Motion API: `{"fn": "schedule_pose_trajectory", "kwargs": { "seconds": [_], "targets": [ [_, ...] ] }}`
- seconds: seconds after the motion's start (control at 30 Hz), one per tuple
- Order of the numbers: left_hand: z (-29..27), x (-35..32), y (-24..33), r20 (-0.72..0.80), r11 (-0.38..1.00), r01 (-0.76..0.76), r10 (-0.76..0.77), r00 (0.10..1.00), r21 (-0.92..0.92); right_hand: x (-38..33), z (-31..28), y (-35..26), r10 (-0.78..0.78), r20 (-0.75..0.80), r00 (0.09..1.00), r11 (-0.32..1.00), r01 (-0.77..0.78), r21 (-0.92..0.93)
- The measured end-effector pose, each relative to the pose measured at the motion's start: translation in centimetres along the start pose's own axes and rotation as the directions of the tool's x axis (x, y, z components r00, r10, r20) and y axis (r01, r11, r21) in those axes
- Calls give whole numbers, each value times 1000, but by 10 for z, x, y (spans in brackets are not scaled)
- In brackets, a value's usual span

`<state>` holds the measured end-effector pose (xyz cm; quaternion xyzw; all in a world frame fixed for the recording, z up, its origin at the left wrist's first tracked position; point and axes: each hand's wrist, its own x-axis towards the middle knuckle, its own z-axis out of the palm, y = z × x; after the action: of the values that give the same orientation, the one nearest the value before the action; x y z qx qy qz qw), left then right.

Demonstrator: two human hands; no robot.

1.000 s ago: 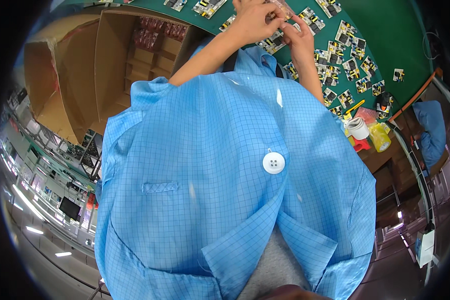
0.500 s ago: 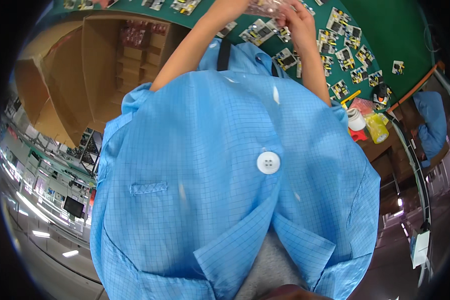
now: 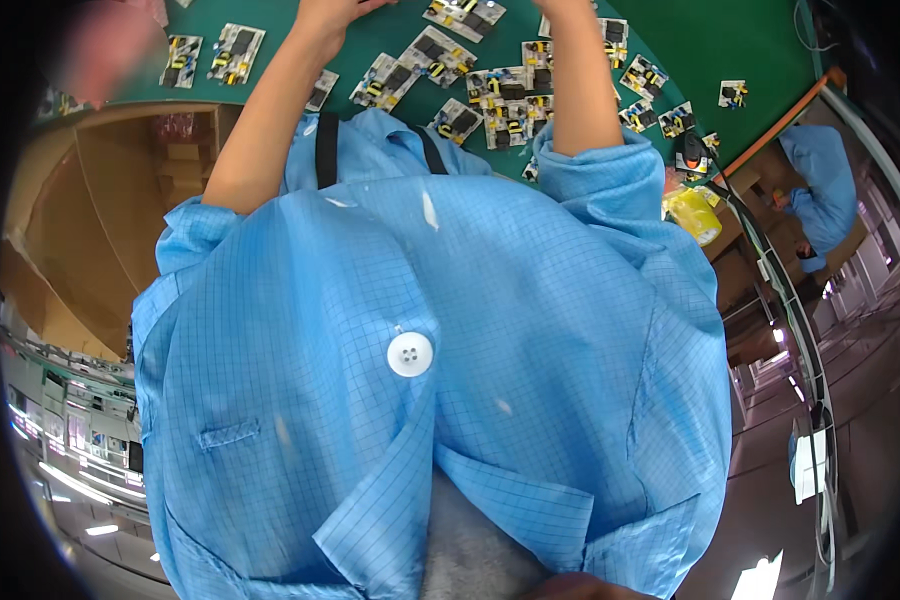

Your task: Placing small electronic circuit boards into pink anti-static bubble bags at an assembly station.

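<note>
Both of my forearms reach across the green table (image 3: 370, 42). My left hand (image 3: 335, 12) is at the top edge of the view, its visible fingers stretched out with nothing seen in them. Only the base of my right hand (image 3: 567, 8) shows; its fingers are cut off by the top edge. Several circuit boards (image 3: 438, 56) with black and yellow parts lie between and below my hands. A single board (image 3: 465, 16) lies between the hands, near the top. No plastic bag shows in either hand.
A brown cardboard box (image 3: 45, 200) with dividers stands at the left. Above it hangs a blurred pink shape (image 3: 110, 50) I cannot make out. A yellow tape roll (image 3: 694, 215) and a black-and-red object (image 3: 691, 152) sit at right. Beyond is a person in blue (image 3: 820, 185).
Half a second ago my hands held a clear pinkish plastic bag together; now they are apart and the bag is out of sight. The view has shifted, and the pink blur at upper left is larger.
</note>
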<state>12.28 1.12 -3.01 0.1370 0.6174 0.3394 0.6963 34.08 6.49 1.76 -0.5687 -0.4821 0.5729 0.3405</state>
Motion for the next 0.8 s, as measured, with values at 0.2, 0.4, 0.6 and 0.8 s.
{"fn": "schedule_pose_trajectory", "kwargs": {
  "seconds": [0.2, 0.4, 0.6, 0.8],
  "targets": [
    [25, -16, 21, 204, 951, 105, -46, 978, -291, -23, -230, 60, 15, -860, 509, 981, -172, -85],
    [-4, 6, -10, 105, 955, 119, -93, 990, -271, -67, -321, 109, 403, -893, -201, 777, -440, 450],
    [-27, 20, -17, 165, 976, 48, -13, 986, -211, -67, -382, 161, 523, -848, -86, 744, -440, 503],
    [-1, -2, 2, 42, 938, 94, -84, 996, -335, -92, -418, 189, 161, -533, 830, 6, -541, -841]
  ]
}}
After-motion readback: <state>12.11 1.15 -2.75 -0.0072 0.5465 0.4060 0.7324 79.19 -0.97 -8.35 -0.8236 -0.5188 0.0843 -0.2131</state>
